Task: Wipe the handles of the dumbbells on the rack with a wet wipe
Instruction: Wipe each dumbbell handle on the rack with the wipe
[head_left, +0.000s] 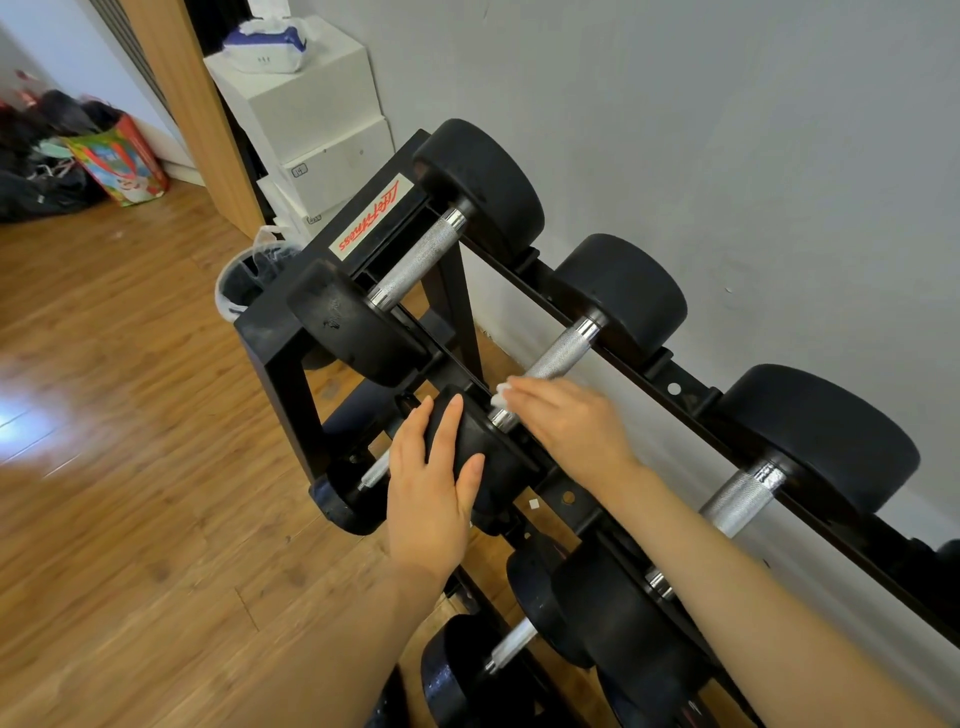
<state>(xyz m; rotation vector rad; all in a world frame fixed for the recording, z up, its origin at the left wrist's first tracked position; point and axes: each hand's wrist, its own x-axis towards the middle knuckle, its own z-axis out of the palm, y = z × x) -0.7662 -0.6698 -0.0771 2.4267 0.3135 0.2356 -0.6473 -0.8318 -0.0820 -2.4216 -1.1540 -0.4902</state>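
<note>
- My left hand (434, 478) lay flat, fingers straight, on the near black head of the second dumbbell (618, 306) on the top rail of the rack (275, 358); that grip was wide, holding nothing.
- My right hand (566, 426) covered the near end of that dumbbell's knurled steel handle (558, 356), grip closed around the wet wipe (500, 399); a white corner showed past the fingertips.
- First dumbbell (415, 265) sat at the rack's end by the red-lettered label (370, 218); third dumbbell (748, 493) lay partly behind my right forearm.
- Lower rails carried more dumbbells.
- Wipe pack (267, 44) sat on stacked white boxes (311, 104) beyond the rack; a lined bin (244, 283) stood just beside the frame on the wood floor (130, 415).
</note>
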